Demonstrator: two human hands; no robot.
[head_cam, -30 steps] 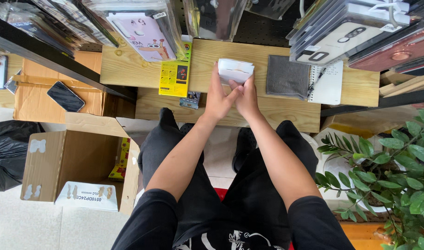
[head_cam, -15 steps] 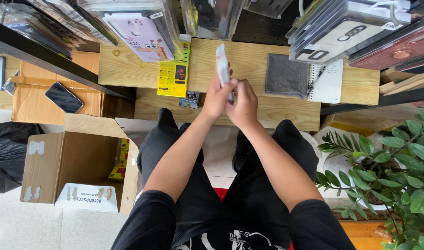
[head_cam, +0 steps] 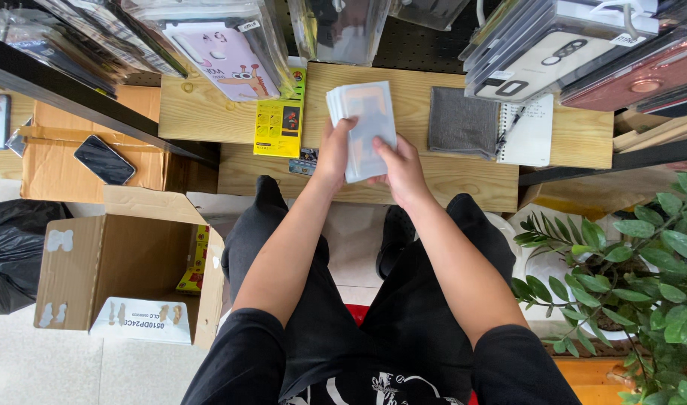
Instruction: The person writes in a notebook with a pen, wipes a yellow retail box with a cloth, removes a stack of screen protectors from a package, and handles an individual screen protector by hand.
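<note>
My left hand (head_cam: pixel 334 150) and my right hand (head_cam: pixel 400 166) both grip a stack of pale, translucent phone cases (head_cam: pixel 364 124), held flat and facing up above a low wooden shelf (head_cam: pixel 463 184). The left fingers curl over the stack's left edge; the right fingers pinch its lower right edge. The stack's underside is hidden.
A yellow packet (head_cam: pixel 279 120), a grey cloth (head_cam: pixel 463 122) and a spiral notebook with a pen (head_cam: pixel 529 127) lie on the upper shelf. Packaged phone cases (head_cam: pixel 223 52) hang above. An open cardboard box (head_cam: pixel 126 262), a dark phone (head_cam: pixel 103 159), a black bag (head_cam: pixel 10 251) stand left; a potted plant (head_cam: pixel 636 262) right.
The stack was held flat, then turned edge-on, and now lies flat again, face up and slightly lower, with both hands still on it.
</note>
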